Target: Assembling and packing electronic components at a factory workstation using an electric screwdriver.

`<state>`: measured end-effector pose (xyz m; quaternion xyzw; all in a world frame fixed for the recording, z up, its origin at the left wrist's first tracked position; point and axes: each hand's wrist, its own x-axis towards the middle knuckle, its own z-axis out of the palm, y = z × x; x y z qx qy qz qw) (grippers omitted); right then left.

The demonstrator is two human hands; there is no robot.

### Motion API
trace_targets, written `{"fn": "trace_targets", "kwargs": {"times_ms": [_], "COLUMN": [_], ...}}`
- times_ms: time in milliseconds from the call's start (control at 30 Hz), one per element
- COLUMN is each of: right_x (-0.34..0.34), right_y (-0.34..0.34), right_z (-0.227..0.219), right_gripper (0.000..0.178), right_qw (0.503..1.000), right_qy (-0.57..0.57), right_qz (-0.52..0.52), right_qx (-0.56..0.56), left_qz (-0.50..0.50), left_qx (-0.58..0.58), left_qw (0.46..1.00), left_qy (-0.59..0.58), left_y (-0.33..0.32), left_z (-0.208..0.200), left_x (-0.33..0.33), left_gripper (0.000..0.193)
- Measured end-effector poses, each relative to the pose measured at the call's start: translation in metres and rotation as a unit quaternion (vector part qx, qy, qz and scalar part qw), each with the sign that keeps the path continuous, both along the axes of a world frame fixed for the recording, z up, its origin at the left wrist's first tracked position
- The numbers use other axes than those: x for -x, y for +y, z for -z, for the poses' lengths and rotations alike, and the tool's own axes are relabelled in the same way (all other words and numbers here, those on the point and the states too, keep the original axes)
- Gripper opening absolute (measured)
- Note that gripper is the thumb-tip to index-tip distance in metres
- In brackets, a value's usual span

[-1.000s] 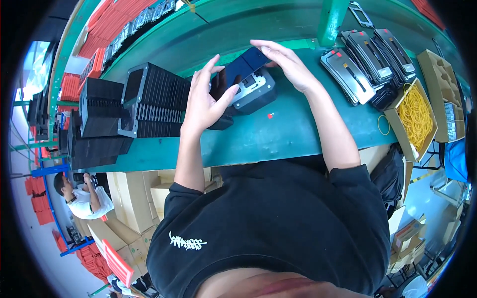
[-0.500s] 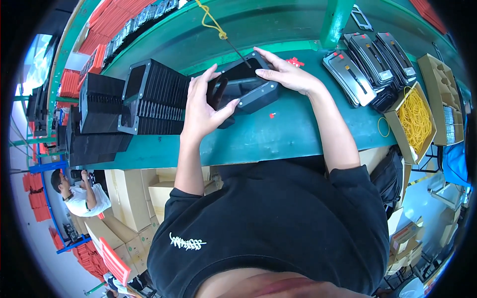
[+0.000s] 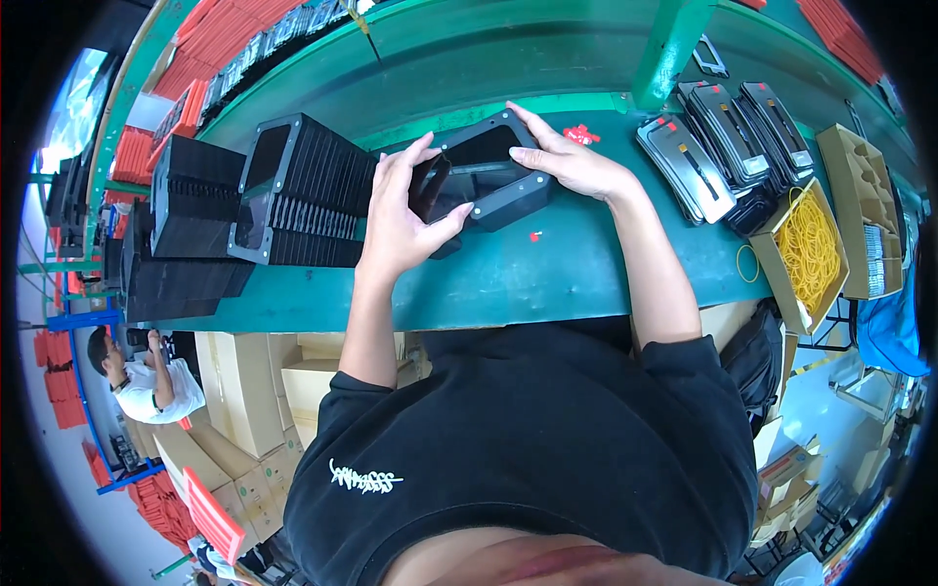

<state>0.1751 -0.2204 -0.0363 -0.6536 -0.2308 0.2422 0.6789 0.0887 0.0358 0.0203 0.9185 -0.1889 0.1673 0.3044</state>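
Between my hands, on the green workbench [image 3: 322, 298], is a black rectangular frame-like part [image 3: 503, 203] with pale screw heads at its corners. My left hand [image 3: 403, 210] grips its left end, with the thumb on the near edge and the fingers over the far edge. My right hand [image 3: 576, 164] holds the right end, its thumb on the upper face and its index finger along the far corner. A dark glossy piece shows inside the left end, partly hidden by my left hand. Just right of the part, a tiny red piece [image 3: 535, 236] lies on the bench.
Stacks of similar black frames [image 3: 318, 190] stand at left. At right are piles of silver-and-black panels [image 3: 684, 166], a carton of yellow bands [image 3: 809, 259] and a divided carton [image 3: 860, 186]. Small red pieces [image 3: 581, 135] lie behind my right hand. A thin dark rod [image 3: 372, 41] hangs above.
The hanging rod and its yellow cord have swung up and left, away from the black part. Both hands keep their hold on the part, which has shifted only slightly.
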Motion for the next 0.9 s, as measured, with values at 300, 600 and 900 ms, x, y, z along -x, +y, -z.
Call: {"fn": "trace_targets", "kwargs": {"times_ms": [300, 600, 900], "right_x": [-0.007, -0.005, -0.006], "right_y": [0.002, -0.003, -0.005], "right_z": [0.011, -0.008, -0.024], "right_gripper": [0.074, 0.045, 0.034], "right_qw": [0.999, 0.997, 0.980], "right_qy": [-0.039, -0.068, -0.116], "right_qz": [0.017, 0.032, 0.046], "right_qx": [0.004, 0.011, 0.152], "left_qz": [-0.080, -0.092, -0.074], "left_qx": [0.003, 0.071, -0.031], "left_qw": [0.996, 0.984, 0.982], "left_qy": [-0.039, 0.135, 0.170], "left_y": [0.027, 0.042, 0.052], "left_z": [0.001, 0.008, -0.014], "left_x": [0.015, 0.027, 0.023], "left_gripper": [0.071, 0.056, 0.059]}}
